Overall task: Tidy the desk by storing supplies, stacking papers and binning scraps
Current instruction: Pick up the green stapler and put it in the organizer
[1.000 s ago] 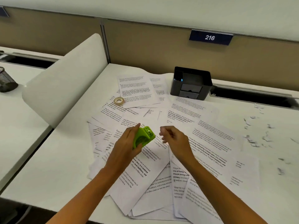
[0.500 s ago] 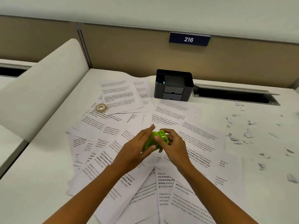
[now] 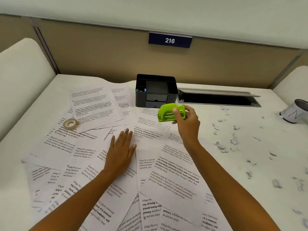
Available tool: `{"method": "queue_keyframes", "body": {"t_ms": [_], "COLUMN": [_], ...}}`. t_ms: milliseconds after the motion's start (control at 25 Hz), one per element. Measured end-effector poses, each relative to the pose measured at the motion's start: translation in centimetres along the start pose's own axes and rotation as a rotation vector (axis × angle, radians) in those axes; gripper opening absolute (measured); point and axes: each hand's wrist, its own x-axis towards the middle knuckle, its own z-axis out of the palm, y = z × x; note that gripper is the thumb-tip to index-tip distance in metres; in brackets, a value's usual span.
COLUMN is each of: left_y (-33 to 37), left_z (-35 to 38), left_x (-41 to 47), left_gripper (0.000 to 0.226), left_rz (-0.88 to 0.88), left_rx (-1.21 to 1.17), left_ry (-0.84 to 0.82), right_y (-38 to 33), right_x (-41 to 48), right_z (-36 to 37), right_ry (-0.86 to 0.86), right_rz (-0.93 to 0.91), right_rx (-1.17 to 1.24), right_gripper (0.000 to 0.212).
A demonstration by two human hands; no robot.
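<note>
A white desk (image 3: 233,164) runs under both forearms and out past the right hand. Printed papers (image 3: 170,177) lie loose and overlapping across it, beneath both hands and spreading far to the left of the left hand. A black organizer (image 3: 155,90) stands just beyond the right hand, against the back partition.

The two hands are apart. The left hand (image 3: 120,150) lies flat, palm down, fingers straight and close together, pressing on the sheets. The right hand (image 3: 188,124) is raised ahead and to the right of it, its thumb and fingers wrapped round a green stapler (image 3: 168,112), which is held above the papers just in front of the organizer's drawers.

A tape roll (image 3: 70,124) lies flat on a sheet, well to the left of the left hand. Torn paper scraps (image 3: 221,147) are scattered on the bare desk to the right of the right forearm.
</note>
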Motion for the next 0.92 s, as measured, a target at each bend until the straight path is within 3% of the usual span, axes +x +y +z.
{"method": "queue_keyframes", "body": {"t_ms": [320,560,920], "left_y": [-0.8,-0.6,-0.5], "left_z": [1.6,1.2,1.0], "left_x": [0.4,0.4,0.4], "left_gripper": [0.061,0.059,0.058], "left_rz": [-0.017,-0.018,-0.022], "left_rx": [0.146,0.155,0.147], "left_ry": [0.035,0.041,0.065], "right_y": [-1.9,-1.3,-1.0], "right_x": [12.9,17.5,18.9], "right_z": [3.2,5.5,7.0], "right_ry": [0.217,0.097,-0.057], "right_rz": [-0.158,-0.138,-0.018], "right_rx": [-0.113,-0.435,-0.633], "right_gripper": [0.039,0.037,0.038]}}
